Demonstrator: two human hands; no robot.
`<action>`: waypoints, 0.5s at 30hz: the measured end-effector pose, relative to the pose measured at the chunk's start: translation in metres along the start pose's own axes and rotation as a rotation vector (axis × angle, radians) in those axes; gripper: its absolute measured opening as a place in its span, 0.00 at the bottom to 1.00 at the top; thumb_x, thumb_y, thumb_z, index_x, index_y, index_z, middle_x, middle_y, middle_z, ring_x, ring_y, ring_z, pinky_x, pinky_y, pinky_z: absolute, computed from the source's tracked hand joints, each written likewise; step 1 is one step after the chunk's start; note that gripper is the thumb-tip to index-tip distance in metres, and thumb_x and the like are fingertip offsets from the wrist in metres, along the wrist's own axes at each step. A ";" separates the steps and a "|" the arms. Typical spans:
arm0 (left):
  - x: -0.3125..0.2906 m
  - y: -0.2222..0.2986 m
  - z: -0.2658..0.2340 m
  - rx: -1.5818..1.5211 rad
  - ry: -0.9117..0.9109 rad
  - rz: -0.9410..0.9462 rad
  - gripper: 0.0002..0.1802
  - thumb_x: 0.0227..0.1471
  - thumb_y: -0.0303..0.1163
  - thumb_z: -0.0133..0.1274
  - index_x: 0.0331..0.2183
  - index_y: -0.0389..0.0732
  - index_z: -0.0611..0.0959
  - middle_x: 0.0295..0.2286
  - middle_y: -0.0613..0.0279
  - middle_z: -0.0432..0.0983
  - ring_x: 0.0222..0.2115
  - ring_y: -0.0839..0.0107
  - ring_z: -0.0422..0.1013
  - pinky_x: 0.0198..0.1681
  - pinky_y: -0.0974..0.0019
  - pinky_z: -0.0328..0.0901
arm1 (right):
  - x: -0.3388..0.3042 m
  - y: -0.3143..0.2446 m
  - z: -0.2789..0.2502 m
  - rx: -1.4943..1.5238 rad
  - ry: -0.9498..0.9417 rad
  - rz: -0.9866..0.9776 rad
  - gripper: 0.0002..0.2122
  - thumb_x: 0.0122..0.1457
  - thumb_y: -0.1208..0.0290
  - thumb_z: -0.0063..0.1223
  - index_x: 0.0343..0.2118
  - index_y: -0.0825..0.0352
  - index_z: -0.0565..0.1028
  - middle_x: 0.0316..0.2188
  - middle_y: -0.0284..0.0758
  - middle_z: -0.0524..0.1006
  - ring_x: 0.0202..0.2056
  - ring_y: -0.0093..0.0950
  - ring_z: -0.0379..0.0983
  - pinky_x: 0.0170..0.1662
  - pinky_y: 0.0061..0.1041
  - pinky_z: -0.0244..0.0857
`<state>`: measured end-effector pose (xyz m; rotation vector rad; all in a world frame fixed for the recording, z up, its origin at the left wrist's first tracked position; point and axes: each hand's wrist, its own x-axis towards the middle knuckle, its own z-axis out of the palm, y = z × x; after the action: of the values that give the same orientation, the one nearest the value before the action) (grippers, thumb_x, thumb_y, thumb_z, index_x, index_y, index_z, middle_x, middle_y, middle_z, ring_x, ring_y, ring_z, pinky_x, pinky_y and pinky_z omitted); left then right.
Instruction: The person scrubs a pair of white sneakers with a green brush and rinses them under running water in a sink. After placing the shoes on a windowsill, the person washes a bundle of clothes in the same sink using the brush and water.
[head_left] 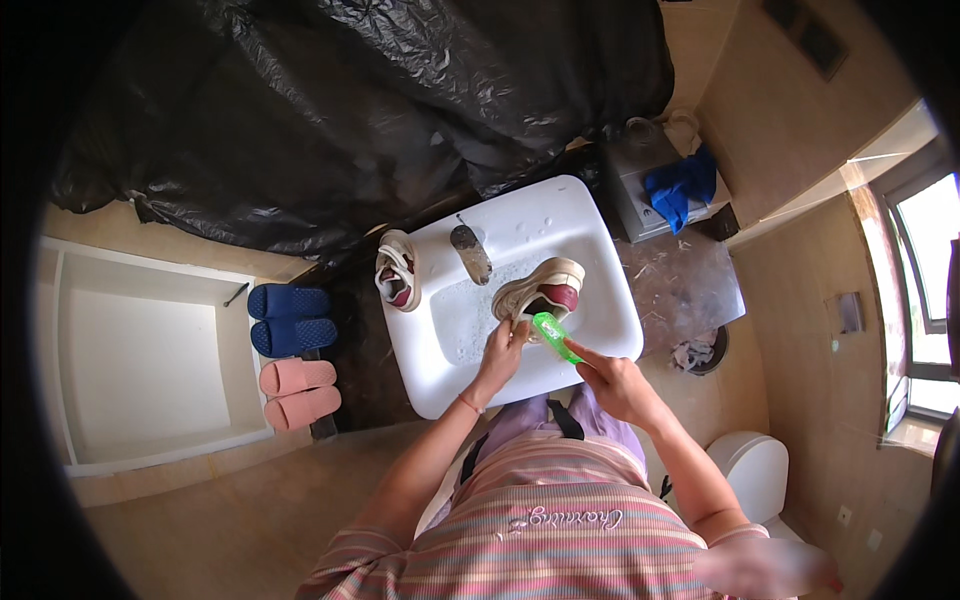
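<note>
My left hand (pixel 502 352) grips the near edge of a white and maroon sneaker (pixel 540 287) over the basin of a white sink (pixel 622 335). My right hand (pixel 617 384) is closed round a bright green scrub brush (pixel 556 340), its forefinger stretched along the back. The brush head lies against the near side of the sneaker, and its bristles are hidden. A matching sneaker (pixel 396 270) rests on the sink's left rim. Beyond the held shoe, a metal faucet (pixel 470 254) reaches over the basin, where bubbly water shows.
Blue slippers (pixel 290 320) and pink slippers (pixel 300 394) sit at the left beside a white-framed recess (pixel 140 350). Black plastic sheeting (pixel 380 110) hangs behind the sink. At the right are a blue cloth (pixel 682 188) on a box, a bin (pixel 702 352) and a toilet (pixel 752 468).
</note>
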<state>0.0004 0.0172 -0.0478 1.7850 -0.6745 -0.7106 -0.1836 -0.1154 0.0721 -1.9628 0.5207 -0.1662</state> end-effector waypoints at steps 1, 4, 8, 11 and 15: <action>0.000 -0.011 0.000 -0.077 -0.025 0.002 0.16 0.58 0.38 0.44 0.32 0.32 0.72 0.23 0.44 0.72 0.23 0.52 0.68 0.26 0.55 0.60 | 0.003 0.004 0.007 0.002 -0.016 0.052 0.18 0.59 0.73 0.46 0.53 0.62 0.69 0.24 0.52 0.74 0.30 0.51 0.72 0.33 0.42 0.65; -0.013 0.008 0.013 0.250 -0.067 -0.001 0.13 0.59 0.34 0.44 0.34 0.32 0.70 0.22 0.49 0.70 0.24 0.67 0.68 0.27 0.60 0.62 | 0.019 0.022 0.027 -0.094 0.019 0.128 0.18 0.60 0.70 0.43 0.53 0.63 0.68 0.21 0.53 0.73 0.27 0.53 0.71 0.30 0.46 0.64; -0.014 0.030 0.028 0.238 -0.028 0.107 0.10 0.57 0.31 0.44 0.30 0.33 0.69 0.21 0.40 0.69 0.25 0.43 0.68 0.25 0.53 0.59 | 0.045 0.054 0.040 -0.097 0.064 0.068 0.17 0.60 0.69 0.43 0.52 0.63 0.68 0.22 0.55 0.73 0.26 0.54 0.71 0.30 0.48 0.64; -0.003 0.017 0.010 0.275 -0.002 -0.043 0.10 0.56 0.30 0.40 0.36 0.33 0.69 0.25 0.35 0.71 0.29 0.37 0.67 0.27 0.47 0.60 | 0.031 0.034 0.046 -0.096 -0.018 0.108 0.21 0.59 0.72 0.45 0.56 0.61 0.65 0.22 0.55 0.73 0.27 0.53 0.72 0.31 0.44 0.65; -0.004 0.000 0.017 0.234 0.001 -0.050 0.10 0.57 0.31 0.41 0.34 0.33 0.68 0.25 0.35 0.70 0.29 0.36 0.66 0.27 0.47 0.59 | 0.036 0.041 0.058 -0.224 0.018 0.154 0.20 0.59 0.70 0.43 0.55 0.62 0.66 0.21 0.53 0.74 0.25 0.53 0.72 0.30 0.45 0.66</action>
<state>-0.0149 0.0095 -0.0518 2.0219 -0.7395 -0.6863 -0.1430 -0.0973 0.0056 -2.1292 0.7253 -0.0296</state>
